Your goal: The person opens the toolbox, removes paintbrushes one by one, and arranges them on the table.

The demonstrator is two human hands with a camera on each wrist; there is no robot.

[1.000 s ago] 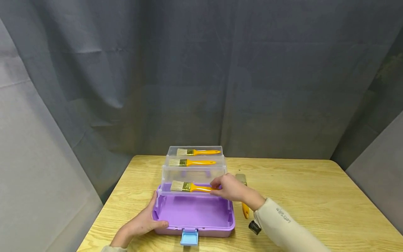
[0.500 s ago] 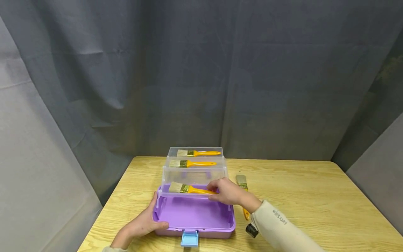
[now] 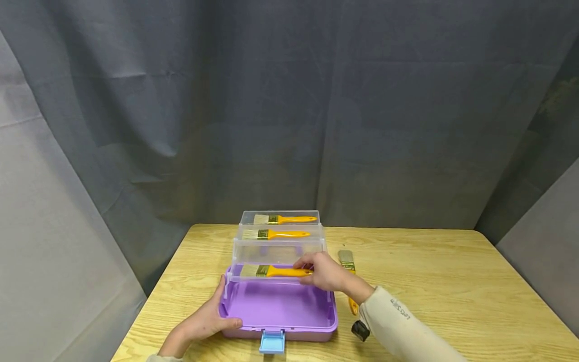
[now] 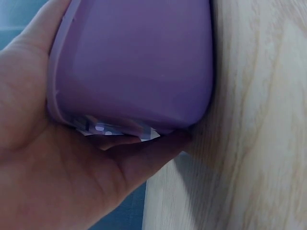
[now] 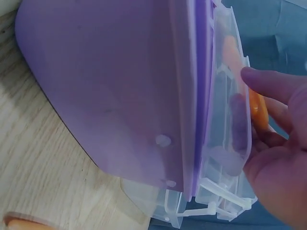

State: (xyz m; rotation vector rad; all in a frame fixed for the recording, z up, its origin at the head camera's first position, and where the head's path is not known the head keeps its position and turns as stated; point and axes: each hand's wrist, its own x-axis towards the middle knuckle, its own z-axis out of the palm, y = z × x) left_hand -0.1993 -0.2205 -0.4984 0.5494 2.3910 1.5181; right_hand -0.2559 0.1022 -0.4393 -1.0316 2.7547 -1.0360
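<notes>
A purple storage box [image 3: 280, 304] stands unfolded on the table, its clear tiered trays [image 3: 271, 252] raised behind the base. My left hand [image 3: 205, 318] grips the box's left side, thumb on the front corner, fingers along the side wall. In the lowest tray lies a paintbrush [image 3: 280, 272] with pale bristles and a yellow handle. The handle's end is between the thumb and fingers of my right hand [image 3: 326, 271]; in the right wrist view, the thumb touches the tray's wall beside the orange-looking handle [image 5: 259, 110]. Some right fingertips are hidden.
Two similar paintbrushes lie in the upper trays: the middle brush [image 3: 276, 235] and the top brush [image 3: 285, 219]. Another paintbrush [image 3: 347, 259] lies on the table right of the box, partly behind my right wrist. A blue latch [image 3: 272, 343] hangs at the box's front.
The paintbrush in the lowest tray has shifted slightly left and now lies level, lower in the tray. My right hand has moved a little left with it. The left hand stays put.
</notes>
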